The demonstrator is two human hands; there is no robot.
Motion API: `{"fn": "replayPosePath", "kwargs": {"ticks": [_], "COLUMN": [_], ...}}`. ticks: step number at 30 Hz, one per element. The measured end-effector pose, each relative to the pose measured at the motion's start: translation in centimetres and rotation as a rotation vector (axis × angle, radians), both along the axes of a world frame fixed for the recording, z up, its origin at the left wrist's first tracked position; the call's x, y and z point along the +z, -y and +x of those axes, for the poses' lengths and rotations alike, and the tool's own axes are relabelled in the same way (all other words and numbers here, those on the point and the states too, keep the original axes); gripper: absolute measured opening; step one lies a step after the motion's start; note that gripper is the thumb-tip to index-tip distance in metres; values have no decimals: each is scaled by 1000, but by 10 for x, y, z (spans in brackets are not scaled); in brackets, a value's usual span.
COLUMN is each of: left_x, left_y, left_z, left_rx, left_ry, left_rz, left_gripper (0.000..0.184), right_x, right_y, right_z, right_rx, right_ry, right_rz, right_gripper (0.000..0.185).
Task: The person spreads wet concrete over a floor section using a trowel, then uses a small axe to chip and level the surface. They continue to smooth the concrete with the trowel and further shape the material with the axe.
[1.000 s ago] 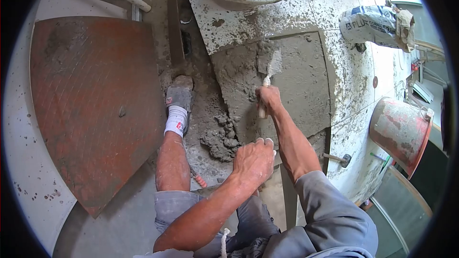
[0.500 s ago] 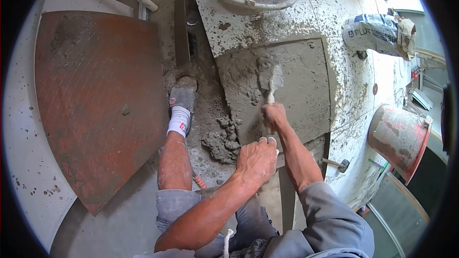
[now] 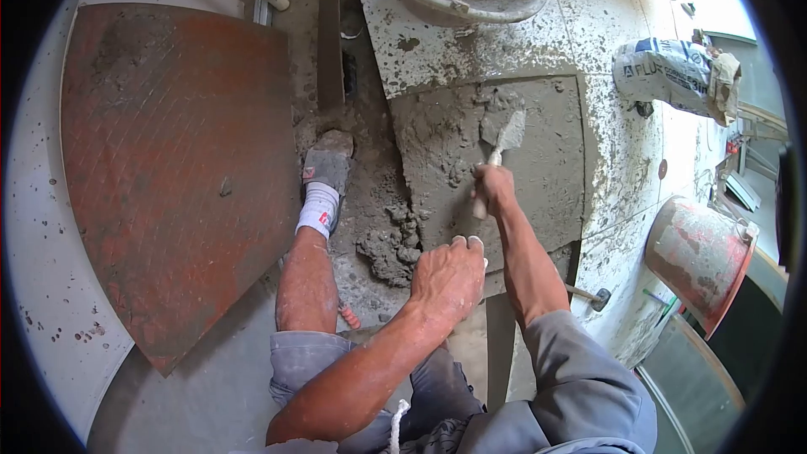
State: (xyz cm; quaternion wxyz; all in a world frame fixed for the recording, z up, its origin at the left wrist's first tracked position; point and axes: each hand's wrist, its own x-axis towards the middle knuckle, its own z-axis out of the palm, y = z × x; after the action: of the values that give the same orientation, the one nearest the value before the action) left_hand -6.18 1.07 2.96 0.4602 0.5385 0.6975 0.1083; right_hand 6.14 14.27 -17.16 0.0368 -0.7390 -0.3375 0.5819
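Note:
My right hand (image 3: 494, 187) is wrapped round the handle of a trowel (image 3: 508, 130). Its blade lies against a lump of wet mortar (image 3: 496, 109) near the far edge of a slab (image 3: 546, 172) coated with grey mortar. Close to the slab's near edge is my left hand (image 3: 450, 276), back upward and fingers curled closed, with white on the fingertips. Whatever those fingers grip, if anything, is hidden under the hand. A crumbly heap of mortar (image 3: 391, 248) sits at the slab's left side.
A large tile with a red-brown back (image 3: 185, 168) leans at left. A round tub (image 3: 538, 8) stands beyond the slab. Rightward are a printed bag (image 3: 664, 76), a tipped bucket (image 3: 699, 256) and a hammer (image 3: 600, 299). My shod foot (image 3: 328, 164) rests left of the slab.
The trowel has moved slightly right in my right hand, and its blade is now turned more to the right. My left hand stays closed near the slab's edge. The view has shifted slightly.

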Motion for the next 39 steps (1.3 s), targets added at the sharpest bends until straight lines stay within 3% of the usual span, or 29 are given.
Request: {"fn": "replayPosePath", "kwargs": {"ticks": [2,6,8,10,12,14,17,20,22,24,25,26,29,30,36,39], "left_x": [-1,5,5,3,1,2,2,0,-1,2,2,4,2,0,3,2], "left_y": [3,-5,-7,-4,-2,-3,-7,-5,-5,-5,-8,-8,-8,-8,-11,-14], "left_z": [1,6,3,4,6,9,8,6,7,10,11,11,11,11,21,30], "left_rx": [-22,-49,-19,-5,-15,-35,-20,-5,-6,-47,-41,-26,-9,-9,-22,-13], "left_ry": [4,14,10,7,4,18,29,12,7,33,34,40,27,16,38,43], "left_rz": [-22,-17,1,11,-9,-8,-9,-18,-17,-58,-48,-43,-46,-48,-46,-44], "left_gripper": [24,24,23,23,22,22,23,24,24,24,24,24,24,24,26,26], "right_x": [-14,13,7,-5,1,-31,9,-9,-13,-29,22,21,14,10,-34,-9], "right_y": [22,12,2,1,16,16,3,3,10,5,-5,-8,-16,-8,35,29], "right_z": [-12,11,12,-6,-18,19,24,1,0,32,17,19,10,1,34,46], "right_rx": [113,271,262,0,127,417,216,140,188,469,364,368,-52,-64,523,491], "right_ry": [3,162,126,13,7,191,101,43,2,94,129,131,-44,-50,155,128], "right_rz": [-2,-43,-53,34,-15,68,-54,13,6,49,-76,-71,-10,-13,144,93], "right_gripper": [15,14,14,14,14,14,13,13,14,14,14,14,18,18,20,17]}}
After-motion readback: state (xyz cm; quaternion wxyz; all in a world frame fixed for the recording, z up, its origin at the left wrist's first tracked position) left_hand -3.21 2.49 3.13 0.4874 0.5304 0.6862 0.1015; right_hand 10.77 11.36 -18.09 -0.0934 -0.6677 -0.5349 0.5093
